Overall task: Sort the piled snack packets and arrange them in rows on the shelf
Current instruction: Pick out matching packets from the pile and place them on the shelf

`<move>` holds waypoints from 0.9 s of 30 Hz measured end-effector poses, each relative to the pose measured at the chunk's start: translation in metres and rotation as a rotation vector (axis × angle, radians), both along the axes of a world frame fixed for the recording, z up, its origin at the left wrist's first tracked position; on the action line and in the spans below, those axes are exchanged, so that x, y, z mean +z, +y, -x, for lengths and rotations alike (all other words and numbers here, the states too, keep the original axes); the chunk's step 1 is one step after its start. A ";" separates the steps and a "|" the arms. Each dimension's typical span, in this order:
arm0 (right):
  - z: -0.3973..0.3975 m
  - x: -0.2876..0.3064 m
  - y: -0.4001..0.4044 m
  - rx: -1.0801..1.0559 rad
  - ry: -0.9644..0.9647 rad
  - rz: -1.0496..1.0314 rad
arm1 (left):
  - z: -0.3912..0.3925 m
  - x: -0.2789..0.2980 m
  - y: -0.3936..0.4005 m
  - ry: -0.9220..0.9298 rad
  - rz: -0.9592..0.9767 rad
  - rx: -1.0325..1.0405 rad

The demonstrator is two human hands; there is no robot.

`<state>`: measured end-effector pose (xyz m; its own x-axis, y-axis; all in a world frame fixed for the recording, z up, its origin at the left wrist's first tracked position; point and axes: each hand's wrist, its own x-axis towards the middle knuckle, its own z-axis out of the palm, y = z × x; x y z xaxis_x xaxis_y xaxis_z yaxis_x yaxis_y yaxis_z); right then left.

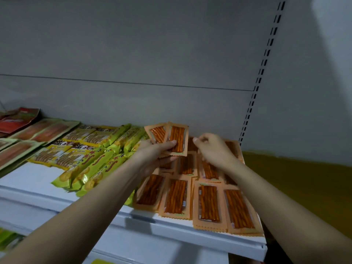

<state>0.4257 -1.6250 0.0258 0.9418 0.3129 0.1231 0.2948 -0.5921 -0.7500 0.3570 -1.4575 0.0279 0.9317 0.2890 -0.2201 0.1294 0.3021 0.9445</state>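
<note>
L hand [152, 155] grips fanned orange packets [176, 139], prob. collecting for next row. R hand [213, 149] curled, seems empty, above far pile [209, 169]. Near row [207, 202] on shelf [133, 221] laid.

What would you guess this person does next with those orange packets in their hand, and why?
Probably the right hand takes one packet from the fanned orange packets gripped in the left hand and lays it into the rows. The right hand's fingers are curled beside the fan and seem to hold nothing, and orange packets already lie in rows on the shelf below.
</note>
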 end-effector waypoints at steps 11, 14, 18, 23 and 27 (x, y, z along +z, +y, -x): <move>0.034 0.005 -0.043 0.008 0.178 -0.311 | 0.015 -0.010 -0.060 -0.019 -0.021 -0.124; 0.031 -0.002 -0.057 -0.051 0.220 -0.346 | 0.019 -0.012 -0.060 0.012 0.019 -0.077; 0.014 -0.005 -0.075 -0.142 0.241 -0.311 | 0.018 -0.005 -0.043 0.031 -0.022 0.040; -0.002 -0.021 -0.080 -0.200 0.238 -0.114 | 0.022 -0.002 -0.029 -0.011 -0.081 0.103; -0.004 -0.028 -0.069 -0.183 0.222 -0.003 | 0.027 -0.002 -0.030 -0.017 -0.078 0.099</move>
<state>0.4293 -1.6939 -0.0027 0.9866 0.1351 -0.0920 0.0114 -0.6182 -0.7859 0.3297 -1.4874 0.0262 0.9011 0.3958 -0.1772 0.0858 0.2377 0.9675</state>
